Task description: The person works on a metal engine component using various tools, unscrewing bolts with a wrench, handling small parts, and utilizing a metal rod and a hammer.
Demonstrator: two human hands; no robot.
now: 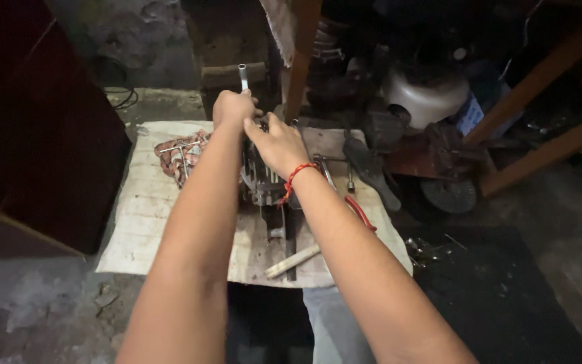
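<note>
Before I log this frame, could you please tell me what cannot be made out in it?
- Head view: the engine part is mostly covered by both hands.
- The left hand hides the metal tube's lower end.
- The right hand conceals what its fingers touch.
- Clutter behind the mat is too dark.

Metal tube wrench (243, 76): slim, silvery, hollow open top end, standing near upright, lower part hidden in closed left hand (232, 108). Engine block (261, 176): dark grey, finned metal casting, greasy, sitting mid-worktop on dirty pale sheet (144, 209), top covered by right hand (279, 145).
</note>
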